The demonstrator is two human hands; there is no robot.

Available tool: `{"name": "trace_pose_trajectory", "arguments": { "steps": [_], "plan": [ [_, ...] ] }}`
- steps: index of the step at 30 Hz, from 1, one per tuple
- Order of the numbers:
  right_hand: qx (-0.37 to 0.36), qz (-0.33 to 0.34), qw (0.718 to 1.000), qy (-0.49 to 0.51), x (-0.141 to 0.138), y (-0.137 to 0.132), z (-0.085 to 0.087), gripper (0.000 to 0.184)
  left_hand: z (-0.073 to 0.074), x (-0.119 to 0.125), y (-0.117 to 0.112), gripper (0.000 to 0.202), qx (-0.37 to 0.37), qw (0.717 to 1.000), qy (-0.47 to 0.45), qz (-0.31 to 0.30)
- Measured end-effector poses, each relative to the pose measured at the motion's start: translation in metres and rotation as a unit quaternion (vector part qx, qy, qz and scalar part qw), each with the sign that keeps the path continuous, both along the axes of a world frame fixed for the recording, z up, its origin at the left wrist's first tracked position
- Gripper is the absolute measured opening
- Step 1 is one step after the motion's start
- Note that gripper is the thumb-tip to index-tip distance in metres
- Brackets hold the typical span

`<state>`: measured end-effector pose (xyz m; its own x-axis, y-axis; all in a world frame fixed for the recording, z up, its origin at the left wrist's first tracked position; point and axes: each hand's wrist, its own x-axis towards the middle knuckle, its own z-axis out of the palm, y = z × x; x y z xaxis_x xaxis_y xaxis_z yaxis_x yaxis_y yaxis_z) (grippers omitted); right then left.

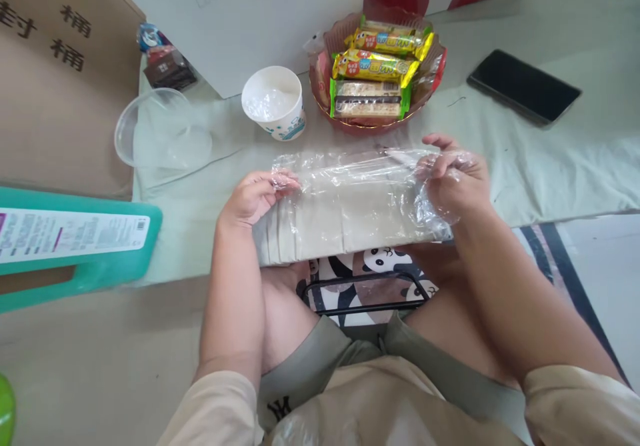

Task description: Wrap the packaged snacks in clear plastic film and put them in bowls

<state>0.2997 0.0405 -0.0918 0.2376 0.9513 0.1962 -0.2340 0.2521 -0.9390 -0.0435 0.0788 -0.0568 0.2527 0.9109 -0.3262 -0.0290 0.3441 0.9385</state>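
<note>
A sheet of clear, crinkled plastic film (350, 196) is stretched between my two hands over the table's near edge. My left hand (255, 198) pinches its left end between thumb and fingers. At the other end my right hand (457, 178) grips the film, which is bunched around the fingers and palm. Just beyond the film stands a white paper cup (287, 126) with clear crumpled plastic visible inside. A ribbed reddish bowl (320, 89) behind it holds several wrapped snack bars (373, 66), yellow and green.
To the left lies a clear plastic bowl (131, 133), with small dark packets (170, 69) behind. A black phone (525, 86) rests at the right. A cardboard box (75, 119) and a teal container (115, 266) stand left; a white box (240, 13) stands behind the cup.
</note>
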Motion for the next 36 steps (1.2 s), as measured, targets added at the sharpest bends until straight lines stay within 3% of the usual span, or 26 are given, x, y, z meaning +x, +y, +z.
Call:
{"name": "trace_pose_trajectory", "arguments": {
  "steps": [5,8,11,15,19,23,26,30,33,36],
  "plan": [
    [0.013,0.017,0.996,-0.089,0.008,-0.008,0.007,0.042,-0.008,0.005,0.006,0.052,-0.003,0.999,-0.003,0.052],
    [0.051,0.031,0.974,-0.22,0.019,-0.011,0.008,0.042,-0.01,0.006,0.005,0.04,0.025,0.997,0.01,0.07],
    [0.078,0.044,0.93,-0.356,0.029,-0.013,0.003,0.035,-0.009,0.006,0.002,0.023,0.068,0.996,0.023,0.053],
    [0.1,0.058,0.883,-0.454,0.037,-0.016,-0.004,0.028,-0.007,0.005,-0.001,0.039,0.089,0.996,0.01,0.01],
    [0.093,-0.034,0.891,-0.444,0.039,-0.018,-0.002,0.03,-0.005,0.005,-0.004,0.048,0.063,0.998,-0.007,0.003],
    [0.135,-0.136,0.89,-0.414,0.027,-0.021,0.014,0.02,-0.003,0.009,-0.005,0.034,0.027,0.999,-0.019,0.02],
    [0.188,-0.059,0.86,-0.471,0.002,-0.028,0.024,0.007,-0.005,0.014,-0.003,0.038,0.029,0.999,0.009,0.04],
    [0.182,0.094,0.781,-0.59,-0.035,-0.038,0.017,0.026,-0.01,0.022,-0.001,0.029,0.041,0.996,0.064,0.036],
    [0.19,0.072,0.754,-0.625,-0.046,-0.04,0.004,0.011,-0.013,0.025,0.0,0.022,0.063,0.993,0.092,0.046],
    [0.217,0.031,0.767,-0.603,-0.045,-0.041,-0.002,0.012,-0.015,0.025,0.001,0.022,0.076,0.989,0.112,0.054]
  ]
}}
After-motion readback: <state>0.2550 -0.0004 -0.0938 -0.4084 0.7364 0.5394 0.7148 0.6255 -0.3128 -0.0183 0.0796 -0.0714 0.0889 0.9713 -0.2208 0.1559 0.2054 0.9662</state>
